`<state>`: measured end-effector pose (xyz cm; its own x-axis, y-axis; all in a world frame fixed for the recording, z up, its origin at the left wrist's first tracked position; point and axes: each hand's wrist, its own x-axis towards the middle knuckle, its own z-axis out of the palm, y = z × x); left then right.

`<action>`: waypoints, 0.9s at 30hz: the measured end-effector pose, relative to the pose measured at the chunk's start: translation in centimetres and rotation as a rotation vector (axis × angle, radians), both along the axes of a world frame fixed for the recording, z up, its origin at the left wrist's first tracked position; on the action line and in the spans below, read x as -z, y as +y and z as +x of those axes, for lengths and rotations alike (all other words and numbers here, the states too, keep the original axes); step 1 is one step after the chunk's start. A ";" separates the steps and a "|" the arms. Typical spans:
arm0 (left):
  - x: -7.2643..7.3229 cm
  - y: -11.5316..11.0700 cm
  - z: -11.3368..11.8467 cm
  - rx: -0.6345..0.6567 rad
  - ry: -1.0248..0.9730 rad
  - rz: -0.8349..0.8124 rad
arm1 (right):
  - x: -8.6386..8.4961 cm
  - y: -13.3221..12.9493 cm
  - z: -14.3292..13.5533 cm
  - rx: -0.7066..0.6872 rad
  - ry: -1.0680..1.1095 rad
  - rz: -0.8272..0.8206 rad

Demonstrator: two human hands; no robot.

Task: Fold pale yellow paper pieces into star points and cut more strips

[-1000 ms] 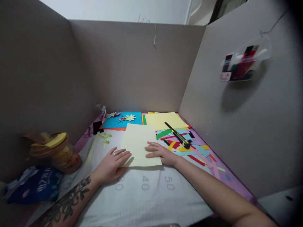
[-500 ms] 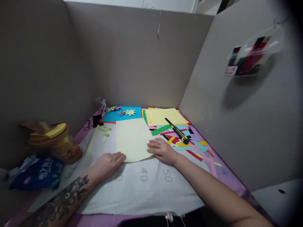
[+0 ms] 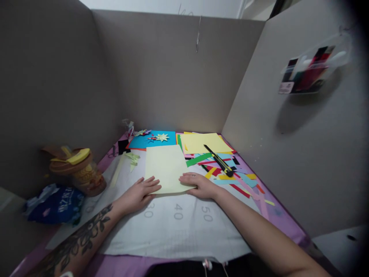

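A pale yellow sheet of paper [image 3: 165, 165] lies on the white printed mat [image 3: 173, 238] in front of me. My left hand [image 3: 138, 196] is at its near left corner, fingers spread over the top and thumb by the near edge. At the near right corner, my right hand [image 3: 201, 186] has its fingers over the paper and its thumb at the edge. The undersides of both grips are hidden. A black and yellow utility knife [image 3: 220, 163], blade out, rests beyond my right hand on coloured paper strips [image 3: 213, 171].
Paper stars [image 3: 162, 137] sit on a blue sheet [image 3: 170, 134] at the back. Yellow sheets [image 3: 203, 142] are stacked behind the knife. A lidded cup [image 3: 83, 173] and a blue packet [image 3: 56, 204] stand left. Grey panels [image 3: 173, 73] surround the table, with a plastic pouch [image 3: 311, 71] hanging right.
The near edge of the sheet has gone from curved to nearly straight. My left hand's fingers have spread further over the paper. The view has shifted slightly left.
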<state>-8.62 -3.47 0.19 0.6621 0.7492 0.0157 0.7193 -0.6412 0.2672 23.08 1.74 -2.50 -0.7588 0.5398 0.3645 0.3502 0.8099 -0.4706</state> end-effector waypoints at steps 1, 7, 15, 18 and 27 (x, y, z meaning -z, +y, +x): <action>0.2 0.0 -0.3 -0.011 -0.009 0.014 | 0.2 0.1 0.1 -0.004 -0.012 0.011; -0.8 -0.4 -1.0 0.057 0.000 0.080 | -0.1 -0.4 0.2 -0.030 -0.084 0.046; -1.1 1.0 -0.4 0.160 0.044 -0.029 | -2.0 0.5 -1.4 -0.100 -0.332 -0.027; -0.3 1.4 -1.2 0.097 -0.079 -0.050 | -1.1 0.7 -0.9 -0.022 -0.232 -0.036; 1.0 2.7 -2.0 -0.673 -0.843 -0.311 | -0.5 -1.6 -1.8 0.305 0.173 0.180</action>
